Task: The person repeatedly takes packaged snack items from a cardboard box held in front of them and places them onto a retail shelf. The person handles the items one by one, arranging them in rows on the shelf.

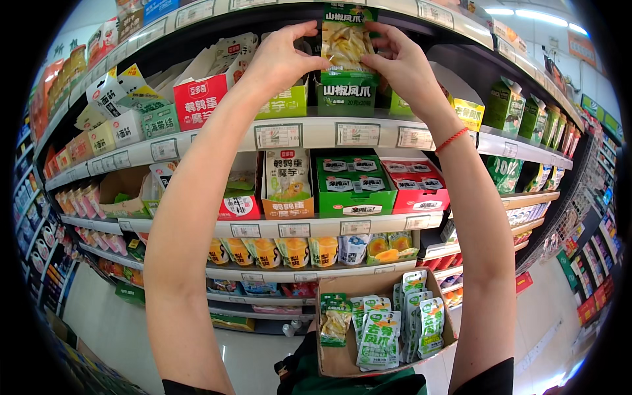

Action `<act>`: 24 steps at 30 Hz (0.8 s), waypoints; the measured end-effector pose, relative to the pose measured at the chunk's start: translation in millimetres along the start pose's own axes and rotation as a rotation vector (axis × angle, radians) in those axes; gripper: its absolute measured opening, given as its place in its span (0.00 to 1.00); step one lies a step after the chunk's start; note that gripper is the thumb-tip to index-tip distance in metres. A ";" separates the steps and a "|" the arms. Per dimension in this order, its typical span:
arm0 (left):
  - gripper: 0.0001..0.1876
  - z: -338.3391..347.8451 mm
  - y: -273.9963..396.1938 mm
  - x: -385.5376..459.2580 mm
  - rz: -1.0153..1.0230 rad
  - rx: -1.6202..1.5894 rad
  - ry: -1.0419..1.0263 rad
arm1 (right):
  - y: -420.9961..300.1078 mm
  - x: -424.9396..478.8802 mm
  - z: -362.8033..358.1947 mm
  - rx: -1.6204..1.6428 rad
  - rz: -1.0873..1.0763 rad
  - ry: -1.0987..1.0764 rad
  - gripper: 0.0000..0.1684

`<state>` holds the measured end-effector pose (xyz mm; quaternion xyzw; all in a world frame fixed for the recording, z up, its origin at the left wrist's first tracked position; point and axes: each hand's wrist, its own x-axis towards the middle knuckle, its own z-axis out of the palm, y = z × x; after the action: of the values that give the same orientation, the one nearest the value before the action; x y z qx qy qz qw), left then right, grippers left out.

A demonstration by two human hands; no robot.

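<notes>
A green snack pouch with a clear window stands upright above a green display box on the upper shelf. My right hand grips its right edge, thumb in front. At the pouch's lower left is the thumb of my left hand, while the other fingers spread beside its upper left edge; whether they grip it is unclear. Below my arms, an open cardboard box holds a similar green pouch and several white-and-green pouches.
Red snack boxes and a yellow-green box flank the pouch's box. A price-tag rail runs along the shelf front. Lower shelves hold a green carton, a red carton and orange pouches. Tiled floor shows beneath.
</notes>
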<state>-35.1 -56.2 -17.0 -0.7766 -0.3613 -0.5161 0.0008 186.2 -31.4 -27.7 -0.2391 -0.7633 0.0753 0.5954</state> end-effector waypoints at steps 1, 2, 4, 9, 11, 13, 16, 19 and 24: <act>0.38 0.7 -3.8 2.2 0.016 0.006 0.015 | 1.6 1.6 1.4 -0.003 -0.012 0.011 0.33; 0.38 1.1 -6.6 4.3 0.031 0.012 0.030 | 3.2 2.6 2.4 -0.007 -0.024 0.022 0.33; 0.38 1.6 -10.8 8.1 0.025 0.031 0.049 | 3.0 4.2 4.4 -0.015 -0.027 0.032 0.32; 0.38 3.3 -6.0 4.0 -0.010 0.028 0.027 | 6.8 3.1 5.2 -0.045 -0.029 0.033 0.32; 0.37 -0.6 -2.0 -2.1 -0.028 0.008 -0.015 | 4.3 -3.8 3.8 -0.079 -0.030 0.005 0.31; 0.36 -2.3 2.5 -5.4 -0.014 -0.024 -0.062 | 5.1 -6.1 1.2 -0.087 -0.063 -0.005 0.32; 0.37 -2.1 -7.2 -5.2 -0.009 -0.004 -0.095 | -2.5 -10.9 2.5 -0.132 -0.093 -0.014 0.30; 0.34 -4.7 -6.6 -2.2 -0.040 0.052 -0.192 | -4.5 -17.2 2.2 -0.241 -0.107 0.014 0.26; 0.20 2.3 3.1 -17.3 0.044 0.208 0.052 | -7.2 -17.5 -3.2 -0.307 -0.128 0.049 0.21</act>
<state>-35.0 -67.4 -30.9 -0.7663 -0.3957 -0.4956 0.1023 190.3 -46.2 -39.2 -0.2798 -0.7647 -0.0859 0.5740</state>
